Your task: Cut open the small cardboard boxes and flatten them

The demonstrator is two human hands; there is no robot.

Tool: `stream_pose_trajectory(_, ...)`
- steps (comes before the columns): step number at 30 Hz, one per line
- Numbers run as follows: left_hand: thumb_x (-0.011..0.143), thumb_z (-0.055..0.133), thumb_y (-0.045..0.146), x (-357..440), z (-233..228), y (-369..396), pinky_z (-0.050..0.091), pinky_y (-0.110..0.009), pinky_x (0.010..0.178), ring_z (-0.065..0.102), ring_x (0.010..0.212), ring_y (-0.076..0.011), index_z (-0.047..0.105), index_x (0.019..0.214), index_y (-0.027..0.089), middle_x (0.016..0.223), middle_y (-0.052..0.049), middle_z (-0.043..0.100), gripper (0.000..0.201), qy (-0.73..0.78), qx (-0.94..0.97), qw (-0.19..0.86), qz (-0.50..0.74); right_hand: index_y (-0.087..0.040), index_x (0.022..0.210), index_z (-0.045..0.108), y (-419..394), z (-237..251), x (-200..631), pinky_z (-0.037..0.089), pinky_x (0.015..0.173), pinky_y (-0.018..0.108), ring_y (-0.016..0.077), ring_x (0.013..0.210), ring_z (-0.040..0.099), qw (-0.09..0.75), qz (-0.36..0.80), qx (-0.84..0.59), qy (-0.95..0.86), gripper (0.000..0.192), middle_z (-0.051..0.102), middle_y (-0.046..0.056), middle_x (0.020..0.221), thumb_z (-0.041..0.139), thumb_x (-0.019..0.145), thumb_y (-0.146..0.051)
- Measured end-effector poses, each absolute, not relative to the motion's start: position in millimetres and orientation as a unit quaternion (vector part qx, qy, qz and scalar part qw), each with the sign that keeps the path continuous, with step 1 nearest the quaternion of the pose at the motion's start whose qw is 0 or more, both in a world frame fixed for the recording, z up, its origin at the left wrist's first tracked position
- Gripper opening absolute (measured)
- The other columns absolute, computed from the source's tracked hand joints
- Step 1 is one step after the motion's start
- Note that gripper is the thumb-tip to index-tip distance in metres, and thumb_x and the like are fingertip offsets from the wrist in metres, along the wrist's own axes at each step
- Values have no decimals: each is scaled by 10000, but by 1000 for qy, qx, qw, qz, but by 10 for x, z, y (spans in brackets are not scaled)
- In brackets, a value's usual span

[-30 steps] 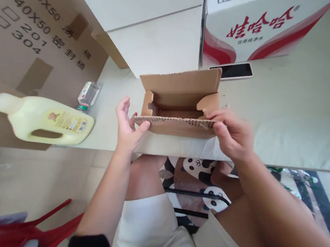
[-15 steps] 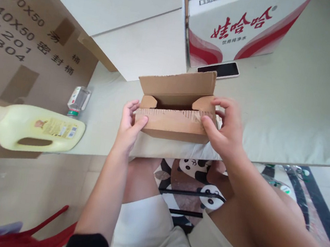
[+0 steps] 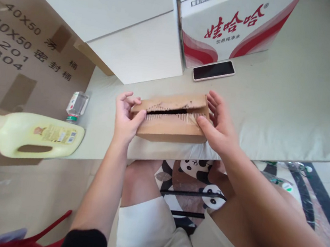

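A small brown cardboard box (image 3: pixel 171 130) sits near the front edge of the pale cloth-covered surface. Its top flap is folded down almost flat, with a dark slit left along the torn front edge. My left hand (image 3: pixel 126 114) grips the left end, thumb on the front top corner and fingers behind. At the right end, my right hand (image 3: pixel 220 124) holds the box with its thumb on the front edge and fingers along the far side. The inside of the box is too dark to make out.
Behind the box lie a phone (image 3: pixel 214 70), a red-and-white carton (image 3: pixel 224 30) and a large white box (image 3: pixel 141 48). To the left are a yellow jug (image 3: pixel 59 152), a small clear bottle (image 3: pixel 77 104) and a big brown carton (image 3: pixel 16 85).
The raised back flap has come down over the opening, leaving a narrow slit. The side flaps are now covered. Both hands stay at the box's ends.
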State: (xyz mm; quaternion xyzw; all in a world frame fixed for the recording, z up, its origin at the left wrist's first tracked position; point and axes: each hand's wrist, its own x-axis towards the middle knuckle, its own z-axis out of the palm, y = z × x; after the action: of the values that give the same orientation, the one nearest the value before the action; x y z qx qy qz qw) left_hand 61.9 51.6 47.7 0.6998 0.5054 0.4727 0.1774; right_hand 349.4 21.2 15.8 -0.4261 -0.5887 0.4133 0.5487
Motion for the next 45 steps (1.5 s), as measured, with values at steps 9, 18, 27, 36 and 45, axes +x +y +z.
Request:
stream_pose_trajectory(9, 882, 595, 642, 681, 810, 44, 305, -639, 1212, 425, 1424, -424, 551, 1470, 264, 1539, -161, 443, 701, 581, 792, 47, 184, -301, 1291, 654, 180, 225, 3500, 400, 1193, 574, 323, 1490, 445, 522, 364, -443, -631, 370, 513, 77, 1573, 595, 929, -348)
stream_pose_trajectory(18, 663, 804, 707, 990, 997, -33, 284, -679, 1213, 345, 1490, -495, 436, 1562, 265, 1605, -193, 380, 1067, 592, 802, 67, 31, -267, 1437, 557, 122, 196, 3441, 355, 1239, 541, 308, 1486, 451, 513, 400, -421, -632, 545, 494, 102, 1593, 506, 969, -540)
stream_pose_trajectory(27, 597, 740, 862, 602, 644, -145, 547, -504, 1073, 642, 1267, -361, 667, 1257, 267, 1252, -98, 723, 891, 591, 501, 357, 521, -279, 1297, 622, 94, 236, 3461, 417, 1169, 557, 298, 1369, 562, 507, 484, -443, -559, 520, 621, 88, 1444, 408, 986, -637)
stream_pose_trajectory(36, 686, 872, 515, 1352, 242, -300, 637, -449, 876, 755, 1008, -318, 753, 995, 173, 1021, -95, 806, 476, 630, 346, 545, 431, -298, 1273, 692, 120, 426, 3633, 304, 1252, 557, 329, 1549, 352, 469, 466, -313, -682, 398, 444, 62, 1628, 599, 922, -462)
stream_pose_trajectory(45, 907, 616, 633, 1088, 407, 133, 363, -541, 1244, 392, 1534, -320, 684, 1258, 317, 1556, -61, 531, 478, 526, 651, 246, 490, -220, 1006, 694, 93, 429, 3632, 342, 1220, 558, 331, 1523, 384, 423, 419, -355, -720, 214, 484, 154, 1507, 619, 905, -393)
